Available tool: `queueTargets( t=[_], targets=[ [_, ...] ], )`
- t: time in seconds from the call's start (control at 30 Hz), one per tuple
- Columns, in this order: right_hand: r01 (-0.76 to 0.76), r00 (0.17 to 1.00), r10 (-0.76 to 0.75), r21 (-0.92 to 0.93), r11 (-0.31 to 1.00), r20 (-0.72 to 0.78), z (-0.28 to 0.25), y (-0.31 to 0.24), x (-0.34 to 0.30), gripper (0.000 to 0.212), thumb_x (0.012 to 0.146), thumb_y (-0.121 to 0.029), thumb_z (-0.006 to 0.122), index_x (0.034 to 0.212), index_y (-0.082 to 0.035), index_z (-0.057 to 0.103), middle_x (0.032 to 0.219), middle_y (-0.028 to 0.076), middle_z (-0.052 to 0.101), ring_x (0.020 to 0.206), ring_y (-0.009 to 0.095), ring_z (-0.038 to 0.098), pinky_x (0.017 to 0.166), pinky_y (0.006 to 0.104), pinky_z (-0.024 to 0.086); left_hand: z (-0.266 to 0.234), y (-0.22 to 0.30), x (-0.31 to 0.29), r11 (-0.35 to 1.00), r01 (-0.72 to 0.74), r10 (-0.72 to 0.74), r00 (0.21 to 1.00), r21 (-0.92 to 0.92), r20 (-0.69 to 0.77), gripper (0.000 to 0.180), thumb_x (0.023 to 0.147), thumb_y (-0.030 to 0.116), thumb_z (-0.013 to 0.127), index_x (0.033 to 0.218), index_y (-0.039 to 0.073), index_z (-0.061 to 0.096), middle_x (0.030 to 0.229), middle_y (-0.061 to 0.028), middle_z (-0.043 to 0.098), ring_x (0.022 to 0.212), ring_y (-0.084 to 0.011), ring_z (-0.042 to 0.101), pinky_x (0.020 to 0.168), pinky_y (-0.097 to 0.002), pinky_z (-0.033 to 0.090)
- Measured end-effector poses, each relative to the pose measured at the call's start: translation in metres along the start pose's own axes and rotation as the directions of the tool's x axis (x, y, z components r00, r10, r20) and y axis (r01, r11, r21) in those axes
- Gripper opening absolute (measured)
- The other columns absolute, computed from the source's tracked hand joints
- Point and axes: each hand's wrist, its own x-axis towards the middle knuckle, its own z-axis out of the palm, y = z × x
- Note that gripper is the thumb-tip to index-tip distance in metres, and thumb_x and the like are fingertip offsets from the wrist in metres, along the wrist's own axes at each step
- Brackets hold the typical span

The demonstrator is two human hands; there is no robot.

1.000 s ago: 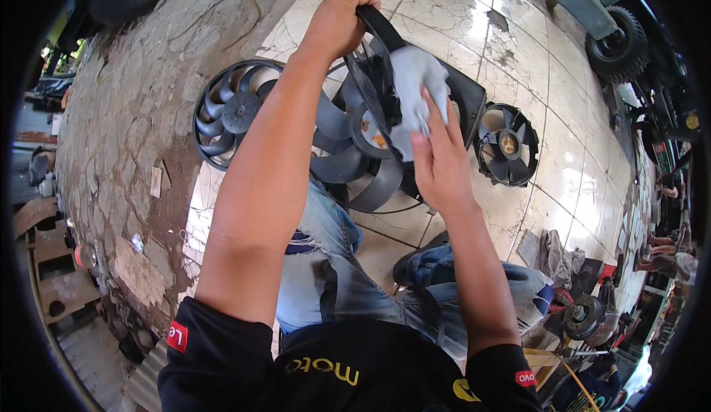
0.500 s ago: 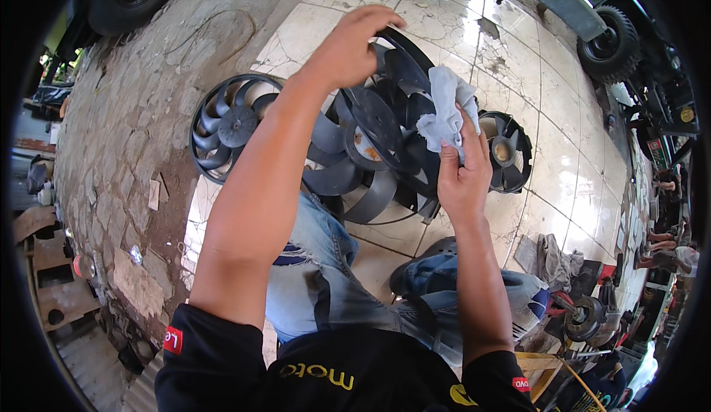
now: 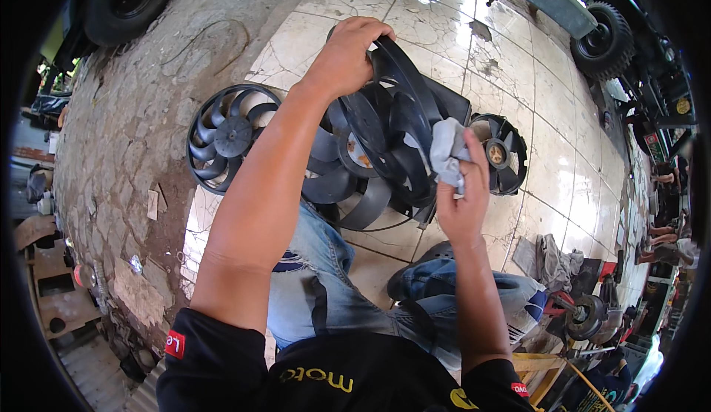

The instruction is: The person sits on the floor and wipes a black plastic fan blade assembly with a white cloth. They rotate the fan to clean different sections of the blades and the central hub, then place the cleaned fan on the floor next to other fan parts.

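Observation:
A black ringed fan (image 3: 416, 93) is held up on edge, tilted, in front of me. My left hand (image 3: 346, 58) grips the top of its outer ring, fingers curled over the rim. In my right hand (image 3: 464, 210) is a crumpled light grey cloth (image 3: 446, 145), pinched between thumb and fingers against the right side of the ring. Below and behind the held fan lies a larger fan (image 3: 368, 203) with broad dark blades and a rusty spot at its hub. The held fan partly hides it.
Another ringed fan (image 3: 232, 136) lies at the left, a smaller fan (image 3: 498, 153) at the right, all on cracked white tiles (image 3: 552, 161). Grey rags (image 3: 557, 260) and a wheel-like part (image 3: 585, 317) lie at lower right. Vehicle tyres (image 3: 606, 41) stand at the far corners.
The held fan has turned so more of its ring's outer band shows. My right hand has bunched the cloth and brought it down onto the ring's right side.

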Motion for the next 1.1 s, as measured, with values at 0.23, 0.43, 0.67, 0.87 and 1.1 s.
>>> queueTargets(
  t=[0.23, 0.43, 0.67, 0.87, 1.1],
  targets=[
    [-0.164, 0.982, 0.144, 0.170, 0.972, 0.125, 0.035, -0.030, 0.065, 0.032, 0.088, 0.003, 0.053, 0.119, -0.001, 0.059, 0.127, 0.022, 0.060, 0.114, 0.042, 0.060, 0.096, 0.0410, 0.049, 0.009, 0.005, 0.007, 0.985, -0.125, 0.132, 0.990, -0.120, 0.056, 0.033, 0.075, -0.013, 0.062, 0.101, 0.007, 0.061, 0.109, -0.0095, 0.062, 0.111, -0.0315, 0.057, 0.097, -0.0381, 0.045],
    [-0.410, 0.912, 0.411, -0.027, 0.912, 0.019, 0.035, 0.014, 0.100, 0.033, 0.093, -0.003, 0.052, 0.125, -0.005, 0.058, 0.115, 0.022, 0.066, 0.107, 0.039, 0.064, 0.093, 0.0415, 0.050, 0.005, 0.000, 0.007, 0.977, -0.132, 0.143, 0.988, -0.167, 0.058, 0.032, 0.073, -0.015, 0.066, 0.096, 0.007, 0.059, 0.101, -0.0066, 0.063, 0.111, -0.0292, 0.057, 0.105, -0.0375, 0.043],
    [-0.492, 0.746, 0.650, 0.539, 0.684, -0.145, -0.016, 0.039, 0.127, 0.032, 0.098, -0.016, 0.049, 0.127, -0.005, 0.056, 0.113, 0.013, 0.064, 0.100, 0.021, 0.062, 0.089, 0.0330, 0.049, 0.005, -0.009, 0.005, 0.971, -0.159, 0.157, 0.987, -0.179, -0.029, 0.029, 0.072, -0.014, 0.063, 0.093, 0.006, 0.059, 0.092, -0.0083, 0.060, 0.100, -0.0307, 0.057, 0.092, -0.0383, 0.044],
    [-0.457, 0.890, 0.412, 0.386, 0.801, 0.197, -0.001, -0.020, 0.139, 0.031, 0.095, -0.019, 0.047, 0.115, -0.006, 0.066, 0.115, 0.012, 0.063, 0.108, 0.025, 0.059, 0.095, 0.0363, 0.046, 0.011, -0.008, 0.009, 0.957, -0.211, 0.194, 0.976, -0.201, -0.100, 0.027, 0.073, -0.010, 0.065, 0.095, 0.005, 0.063, 0.094, -0.0106, 0.062, 0.096, -0.0315, 0.059, 0.085, -0.0370, 0.048],
    [-0.030, 0.987, -0.007, 0.228, 0.973, 0.161, 0.047, -0.027, 0.094, 0.028, 0.088, 0.001, 0.061, 0.113, -0.007, 0.070, 0.120, 0.013, 0.062, 0.107, 0.030, 0.061, 0.091, 0.0370, 0.051, 0.011, -0.016, 0.009, 0.976, -0.189, 0.174, 0.976, -0.111, -0.132, 0.029, 0.070, -0.005, 0.071, 0.096, 0.005, 0.064, 0.099, -0.0138, 0.065, 0.102, -0.0364, 0.059, 0.089, -0.0412, 0.048]
  ],
)
